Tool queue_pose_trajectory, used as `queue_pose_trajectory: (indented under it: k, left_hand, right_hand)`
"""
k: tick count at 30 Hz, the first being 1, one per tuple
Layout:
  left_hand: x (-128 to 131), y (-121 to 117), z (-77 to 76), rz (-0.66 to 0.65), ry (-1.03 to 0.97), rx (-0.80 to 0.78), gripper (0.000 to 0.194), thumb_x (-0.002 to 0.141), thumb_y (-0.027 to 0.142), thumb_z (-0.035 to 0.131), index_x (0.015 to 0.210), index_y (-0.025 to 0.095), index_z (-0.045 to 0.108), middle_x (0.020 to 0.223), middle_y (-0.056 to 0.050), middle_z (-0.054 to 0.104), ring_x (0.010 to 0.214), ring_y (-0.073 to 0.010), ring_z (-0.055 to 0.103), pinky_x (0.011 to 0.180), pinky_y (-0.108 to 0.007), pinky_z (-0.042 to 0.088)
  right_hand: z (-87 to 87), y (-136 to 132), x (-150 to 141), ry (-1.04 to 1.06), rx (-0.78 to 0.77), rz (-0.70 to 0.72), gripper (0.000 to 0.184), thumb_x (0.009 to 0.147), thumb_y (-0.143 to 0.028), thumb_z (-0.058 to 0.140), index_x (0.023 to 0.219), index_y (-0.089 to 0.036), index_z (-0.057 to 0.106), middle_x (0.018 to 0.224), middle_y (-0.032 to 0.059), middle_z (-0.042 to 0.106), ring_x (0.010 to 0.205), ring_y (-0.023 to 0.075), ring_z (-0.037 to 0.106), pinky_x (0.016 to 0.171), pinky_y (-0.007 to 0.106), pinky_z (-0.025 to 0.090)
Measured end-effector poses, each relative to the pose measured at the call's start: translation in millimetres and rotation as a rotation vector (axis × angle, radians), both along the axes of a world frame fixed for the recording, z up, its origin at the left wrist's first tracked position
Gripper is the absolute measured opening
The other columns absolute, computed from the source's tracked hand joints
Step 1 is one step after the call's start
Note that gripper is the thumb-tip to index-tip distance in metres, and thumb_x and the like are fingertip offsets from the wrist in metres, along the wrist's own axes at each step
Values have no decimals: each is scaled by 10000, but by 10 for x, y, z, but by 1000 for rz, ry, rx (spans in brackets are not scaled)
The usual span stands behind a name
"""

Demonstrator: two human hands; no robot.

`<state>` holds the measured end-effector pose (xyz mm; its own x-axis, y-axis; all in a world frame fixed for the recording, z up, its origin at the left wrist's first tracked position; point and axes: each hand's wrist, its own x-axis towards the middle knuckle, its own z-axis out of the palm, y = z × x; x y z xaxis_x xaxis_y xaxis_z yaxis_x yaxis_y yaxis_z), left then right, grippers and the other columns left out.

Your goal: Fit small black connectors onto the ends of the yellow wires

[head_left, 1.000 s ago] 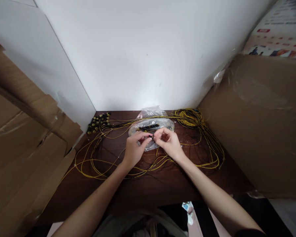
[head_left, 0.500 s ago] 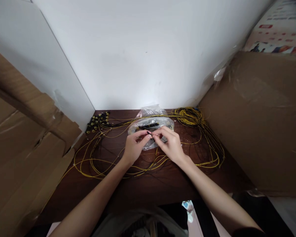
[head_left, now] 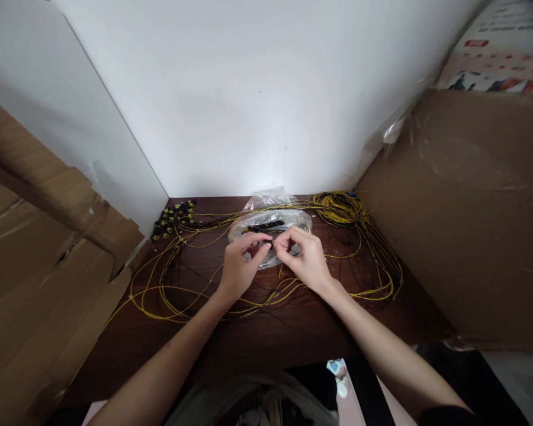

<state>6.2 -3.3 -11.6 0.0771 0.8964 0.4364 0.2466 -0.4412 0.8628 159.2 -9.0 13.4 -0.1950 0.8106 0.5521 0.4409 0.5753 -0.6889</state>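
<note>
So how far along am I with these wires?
Partway, it seems: connectors clustered at far left already look wired. Your left hand pinches a small dark part, your right hand a thin wire. Dark parts in the clear bag may be left; their number is unclear.

The only camera sat on the person's head, so it looked out from above both arms, forward and steeply down. The left hand (head_left: 241,264) and the right hand (head_left: 305,258) fell just below the centre of its view, within arm's reach. It caught the dark tabletop (head_left: 275,343) beneath, the white wall (head_left: 257,106) beyond, and cardboard (head_left: 457,219) along both sides.
</note>
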Motion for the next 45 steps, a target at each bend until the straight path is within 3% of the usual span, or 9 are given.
queue_pose_trajectory:
  k: [8, 16, 29, 35, 40, 45]
  left_hand:
    - [2, 10, 45, 85, -149, -89, 36, 726, 165, 549, 735, 161, 583, 677, -3, 608, 641, -115, 569, 596, -209, 443]
    - [10, 15, 95, 16, -203, -254, 118, 711, 247, 585, 724, 148, 647, 566, 18, 571, 511, -89, 497, 490, -188, 386]
    - [6, 12, 126, -68, -252, -280, 156, 717, 281, 608, 731, 137, 667, 538, 17, 560, 443, -64, 423, 429, -190, 335]
    - [-1, 4, 123, -70, -191, -224, 134, 747, 264, 587, 731, 143, 643, 583, 12, 582, 504, -79, 483, 484, -190, 384]
    - [-4, -10, 107, -22, -100, -123, 107, 762, 241, 562, 737, 148, 608, 640, 0, 591, 586, -103, 534, 551, -200, 422]
    - [-16, -15, 49, -25, 0, -76, 123, 797, 263, 530, 765, 157, 584, 693, -14, 594, 609, -113, 540, 576, -212, 425]
  right_hand:
    - [12, 2, 15, 89, -34, -16, 90, 789, -126, 519, 746, -161, 590, 692, 3, 541, 630, 114, 506, 575, 234, 411]
    - [-1, -14, -21, 63, -13, 35, 75, 792, -136, 537, 771, -157, 607, 698, 6, 549, 636, 116, 512, 593, 243, 412]
    - [-19, -20, -16, 63, -48, 37, 71, 799, -164, 536, 786, -168, 606, 716, 13, 555, 639, 119, 513, 592, 243, 422]
    - [-19, -20, -21, 99, -77, 71, 60, 789, -159, 546, 775, -160, 605, 724, 17, 548, 650, 119, 512, 580, 239, 426]
    - [-39, 0, -46, 234, -245, 124, 76, 771, -239, 591, 772, -165, 608, 685, 3, 558, 579, 108, 528, 572, 253, 458]
    - [-41, 13, -78, 417, -513, 199, 223, 689, -346, 676, 788, -156, 614, 589, -19, 535, 485, 87, 474, 436, 215, 429]
